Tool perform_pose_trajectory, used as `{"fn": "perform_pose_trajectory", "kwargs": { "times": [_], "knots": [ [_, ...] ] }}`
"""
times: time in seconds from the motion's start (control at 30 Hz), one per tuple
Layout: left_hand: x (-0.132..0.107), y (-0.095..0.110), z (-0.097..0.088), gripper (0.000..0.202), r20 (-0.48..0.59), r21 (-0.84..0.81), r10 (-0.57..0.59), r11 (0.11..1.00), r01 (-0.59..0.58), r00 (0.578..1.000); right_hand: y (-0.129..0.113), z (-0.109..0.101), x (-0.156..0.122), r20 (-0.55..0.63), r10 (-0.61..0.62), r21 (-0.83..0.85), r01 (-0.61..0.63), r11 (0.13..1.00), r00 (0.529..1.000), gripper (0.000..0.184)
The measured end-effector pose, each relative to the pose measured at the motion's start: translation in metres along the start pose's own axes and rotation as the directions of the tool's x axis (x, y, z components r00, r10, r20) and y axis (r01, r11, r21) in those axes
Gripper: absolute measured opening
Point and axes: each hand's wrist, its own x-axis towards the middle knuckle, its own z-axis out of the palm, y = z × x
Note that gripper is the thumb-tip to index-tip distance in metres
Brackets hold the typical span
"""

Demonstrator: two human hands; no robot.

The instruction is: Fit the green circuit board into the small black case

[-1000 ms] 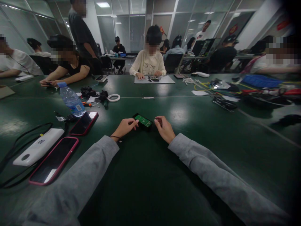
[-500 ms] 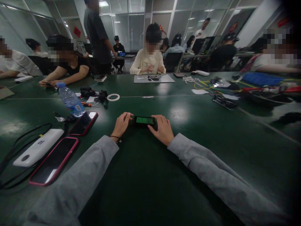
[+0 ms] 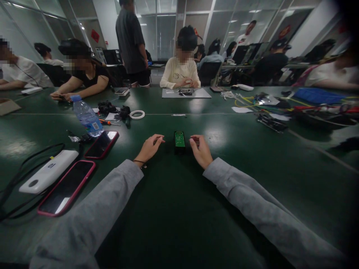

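A small black box with a green circuit board [image 3: 180, 139] in its top face lies on the dark green table, its long side pointing away from me. My left hand [image 3: 152, 147] is to the left of it, fingers loosely curved and holding nothing, with a gap to the box. On the other side, my right hand [image 3: 201, 150] rests close to the box without touching it. Its thumb and fingers are a little apart and nothing is between them.
On the left lie two red-cased phones [image 3: 67, 186] [image 3: 102, 145], a white power bank [image 3: 49, 171] with black cable, and a tilted water bottle [image 3: 87, 116]. Beyond are a screwdriver [image 3: 109, 122] and a tape roll [image 3: 137, 114]. Wires [image 3: 252, 101] lie right; people sit opposite.
The black box has turned about a quarter turn, from lying crosswise to pointing away from me. My right hand has let go of it, and both hands are now apart from it.
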Motion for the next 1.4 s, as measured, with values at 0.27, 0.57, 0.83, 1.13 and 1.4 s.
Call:
{"fn": "perform_pose_trajectory", "kwargs": {
  "times": [0.27, 0.57, 0.83, 1.13, 1.4],
  "knots": [
    [0.009, -0.011, 0.010, 0.036, 0.067, 0.089, 0.086, 0.992, -0.092, 0.994, -0.019, 0.012, -0.010, 0.201, -0.090, 0.029, 0.086, 0.996, 0.975, 0.064],
    [0.052, -0.014, 0.032, 0.043, -0.050, -0.308, -0.055, 0.951, 0.037, 0.997, -0.018, 0.026, 0.004, 0.181, -0.045, 0.041, 0.038, 0.998, 0.982, 0.055],
    [0.047, -0.018, 0.024, 0.049, -0.197, -0.299, -0.210, 0.943, 0.146, 0.958, 0.017, 0.026, 0.022, -0.082, -0.026, -0.062, 0.021, 0.998, 0.996, 0.044],
    [0.044, -0.004, 0.023, 0.042, 0.019, -0.227, -0.073, 0.971, 0.075, 0.997, 0.006, 0.023, 0.023, 0.002, 0.097, 0.095, -0.097, 0.991, 0.995, 0.043],
    [0.041, 0.001, 0.024, 0.045, 0.210, -0.113, 0.034, 0.994, -0.011, 0.977, -0.003, 0.022, 0.021, 0.089, 0.137, 0.150, -0.150, 0.977, 0.987, 0.053]
  ]
}}
